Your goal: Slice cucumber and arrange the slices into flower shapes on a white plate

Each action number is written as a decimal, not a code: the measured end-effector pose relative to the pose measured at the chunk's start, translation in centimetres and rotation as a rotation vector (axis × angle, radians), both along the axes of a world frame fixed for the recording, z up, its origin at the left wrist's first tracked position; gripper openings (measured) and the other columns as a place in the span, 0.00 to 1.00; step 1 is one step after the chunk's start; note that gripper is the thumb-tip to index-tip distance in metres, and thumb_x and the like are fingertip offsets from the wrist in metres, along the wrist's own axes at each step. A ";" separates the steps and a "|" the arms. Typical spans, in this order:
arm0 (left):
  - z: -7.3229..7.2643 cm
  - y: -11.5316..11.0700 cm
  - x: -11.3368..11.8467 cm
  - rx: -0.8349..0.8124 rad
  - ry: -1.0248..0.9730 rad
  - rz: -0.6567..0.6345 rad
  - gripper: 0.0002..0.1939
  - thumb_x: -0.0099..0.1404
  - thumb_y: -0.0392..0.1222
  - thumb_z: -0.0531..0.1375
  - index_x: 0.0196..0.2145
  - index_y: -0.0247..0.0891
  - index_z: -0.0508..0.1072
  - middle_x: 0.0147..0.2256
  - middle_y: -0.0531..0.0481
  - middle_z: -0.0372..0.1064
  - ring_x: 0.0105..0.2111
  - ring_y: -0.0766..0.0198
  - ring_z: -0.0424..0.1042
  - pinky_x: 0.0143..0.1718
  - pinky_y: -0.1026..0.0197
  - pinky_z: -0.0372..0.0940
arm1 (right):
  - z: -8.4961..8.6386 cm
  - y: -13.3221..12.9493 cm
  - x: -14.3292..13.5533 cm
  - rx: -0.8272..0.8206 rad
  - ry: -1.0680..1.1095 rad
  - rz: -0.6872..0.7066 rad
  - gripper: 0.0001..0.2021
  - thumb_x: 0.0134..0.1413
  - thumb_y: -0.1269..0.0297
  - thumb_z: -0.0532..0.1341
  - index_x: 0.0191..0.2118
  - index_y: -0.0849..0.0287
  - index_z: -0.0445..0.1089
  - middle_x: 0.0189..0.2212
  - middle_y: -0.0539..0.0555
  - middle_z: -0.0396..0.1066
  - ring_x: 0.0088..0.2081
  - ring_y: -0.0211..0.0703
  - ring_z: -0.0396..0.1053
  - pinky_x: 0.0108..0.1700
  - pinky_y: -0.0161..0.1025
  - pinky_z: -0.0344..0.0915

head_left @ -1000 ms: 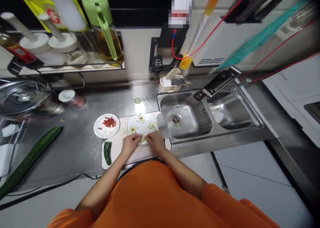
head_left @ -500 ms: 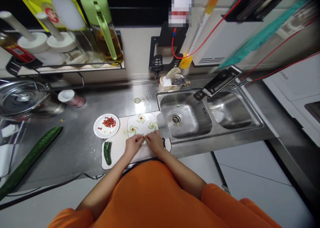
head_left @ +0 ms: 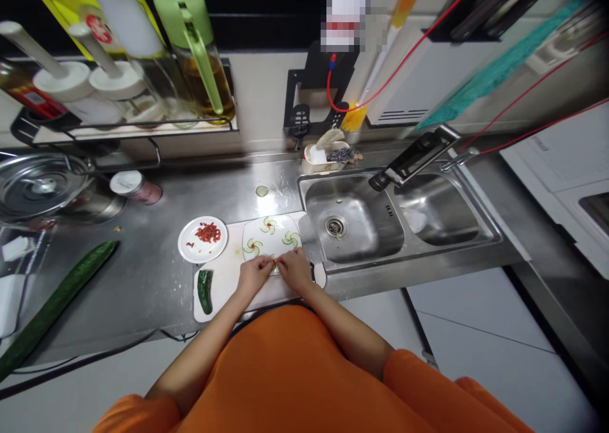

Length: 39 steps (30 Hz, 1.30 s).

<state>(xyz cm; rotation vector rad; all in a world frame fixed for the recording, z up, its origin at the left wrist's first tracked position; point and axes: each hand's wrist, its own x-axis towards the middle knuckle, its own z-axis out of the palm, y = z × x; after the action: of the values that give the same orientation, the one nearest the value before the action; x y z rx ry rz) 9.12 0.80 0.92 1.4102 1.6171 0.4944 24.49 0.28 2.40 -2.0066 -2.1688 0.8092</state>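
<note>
My left hand point(head_left: 254, 274) and my right hand point(head_left: 295, 270) meet over the near edge of a white square plate point(head_left: 272, 233). Both have their fingers pinched together, with a tiny red bit between the fingertips; which hand grips it is too small to tell. Thin cucumber slices lie on the plate in pinwheels, with red centres on some. Beneath the plate is a pale cutting board point(head_left: 223, 287), where a short cucumber piece point(head_left: 204, 291) lies at the left. A round white plate point(head_left: 203, 252) of red pieces point(head_left: 208, 232) overlaps the board's upper left corner.
A long cucumber point(head_left: 61, 300) lies on the steel counter point(head_left: 152, 262) at the left, below a lidded pot point(head_left: 47, 189) and a small jar point(head_left: 136, 187). Right of the board is a double sink point(head_left: 354, 224) with a faucet point(head_left: 413, 157). Bottles stand on a rack above.
</note>
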 end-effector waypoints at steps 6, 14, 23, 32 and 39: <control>0.0 0.0 0.0 0.003 0.002 0.022 0.12 0.55 0.46 0.57 0.30 0.39 0.77 0.22 0.55 0.71 0.24 0.68 0.66 0.31 0.66 0.59 | 0.1 0.1 0.0 0.003 0.000 -0.008 0.12 0.61 0.59 0.53 0.37 0.53 0.74 0.39 0.52 0.72 0.47 0.47 0.58 0.39 0.38 0.52; 0.5 0.5 -0.3 0.014 0.001 0.053 0.11 0.55 0.46 0.58 0.30 0.39 0.77 0.23 0.55 0.72 0.24 0.68 0.67 0.30 0.66 0.60 | 0.2 0.2 0.7 -0.007 0.014 -0.054 0.13 0.61 0.59 0.52 0.39 0.53 0.74 0.39 0.53 0.72 0.47 0.46 0.58 0.39 0.39 0.51; 1.0 4.9 2.8 0.111 0.085 -0.052 0.08 0.57 0.40 0.59 0.32 0.41 0.78 0.31 0.53 0.76 0.30 0.66 0.71 0.37 0.64 0.64 | 0.8 1.8 2.3 0.028 0.003 -0.244 0.12 0.59 0.62 0.54 0.38 0.52 0.75 0.38 0.53 0.73 0.45 0.47 0.58 0.38 0.38 0.51; 0.1 6.6 6.3 0.113 0.162 -0.152 0.08 0.57 0.41 0.58 0.32 0.41 0.78 0.33 0.51 0.76 0.35 0.63 0.71 0.40 0.62 0.63 | 0.5 2.4 3.8 0.053 -0.023 -0.330 0.12 0.59 0.61 0.54 0.39 0.52 0.75 0.39 0.54 0.73 0.46 0.47 0.58 0.39 0.38 0.52; -0.4 6.5 6.4 0.095 0.182 -0.140 0.09 0.57 0.41 0.58 0.32 0.40 0.78 0.33 0.50 0.75 0.35 0.62 0.72 0.40 0.62 0.62 | 0.3 2.7 3.7 0.082 0.009 -0.323 0.13 0.60 0.61 0.53 0.41 0.53 0.74 0.40 0.53 0.73 0.47 0.48 0.58 0.40 0.38 0.52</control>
<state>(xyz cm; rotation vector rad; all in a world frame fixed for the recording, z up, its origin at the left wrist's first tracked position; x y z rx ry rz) 15.52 7.31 0.51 1.6680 1.6408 0.3739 28.23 2.96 2.65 -2.2213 -1.7716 0.6698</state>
